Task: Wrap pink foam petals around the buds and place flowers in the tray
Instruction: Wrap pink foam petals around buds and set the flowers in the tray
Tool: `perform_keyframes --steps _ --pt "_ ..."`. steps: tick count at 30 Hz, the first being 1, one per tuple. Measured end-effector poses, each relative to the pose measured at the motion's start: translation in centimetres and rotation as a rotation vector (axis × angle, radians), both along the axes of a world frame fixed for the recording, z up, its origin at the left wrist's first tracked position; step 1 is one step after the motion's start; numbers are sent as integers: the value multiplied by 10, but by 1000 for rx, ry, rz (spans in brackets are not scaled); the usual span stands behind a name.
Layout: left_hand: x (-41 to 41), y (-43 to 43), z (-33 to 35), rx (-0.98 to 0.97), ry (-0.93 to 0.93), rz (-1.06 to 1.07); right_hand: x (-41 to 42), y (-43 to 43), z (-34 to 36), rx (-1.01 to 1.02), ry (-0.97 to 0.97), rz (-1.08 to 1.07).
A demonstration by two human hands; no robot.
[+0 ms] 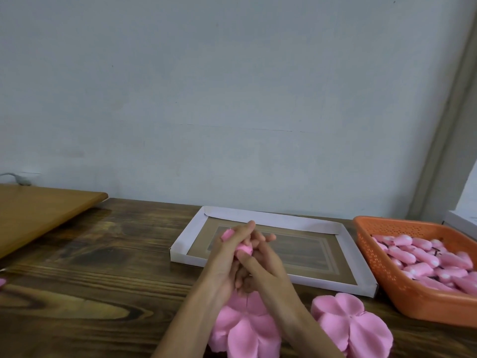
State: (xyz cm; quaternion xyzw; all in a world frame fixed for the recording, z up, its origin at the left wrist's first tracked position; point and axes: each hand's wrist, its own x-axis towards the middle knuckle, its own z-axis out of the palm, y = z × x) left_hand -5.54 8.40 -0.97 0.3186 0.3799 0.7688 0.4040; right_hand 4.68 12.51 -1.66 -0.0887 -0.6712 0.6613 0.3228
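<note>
The left hand (pixel 227 264) and right hand (pixel 263 267) are gripping the pink foam petal (pixel 244 248), fingers curled. Any slackened grip is likely letting it unroll.

One flower (pixel 244 248) between left hand (pixel 225 262) and right hand (pixel 265 266), one tray (pixel 271 218) beyond, one basket (pixel 382 270) rightward, two petal stacks (pixel 245 329) (pixel 353 324) beneath.

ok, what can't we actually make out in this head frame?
- Head view: pink foam bud mostly covered by the left hand and right hand; wrap progress unreadable.
- Orange basket cut by the right edge; its contents can't be counted.
- Petal stacks cut by the bottom edge, one partly under the forearms.
- Pink scrap at the left edge: too little shows to identify.
</note>
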Motion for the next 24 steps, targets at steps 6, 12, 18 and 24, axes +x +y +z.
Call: perform_keyframes --steps 6,12,18,24 --pt "1 0 3 -33 57 47 0 -1 2 -61 -78 -36" --pt "5 2 6 26 101 312 20 20 3 826 -315 -574" --pt "1 7 -5 -19 538 661 27 26 18 740 10 -693" --pt "0 11 -13 -93 702 648 22 23 12 1035 1 -580"
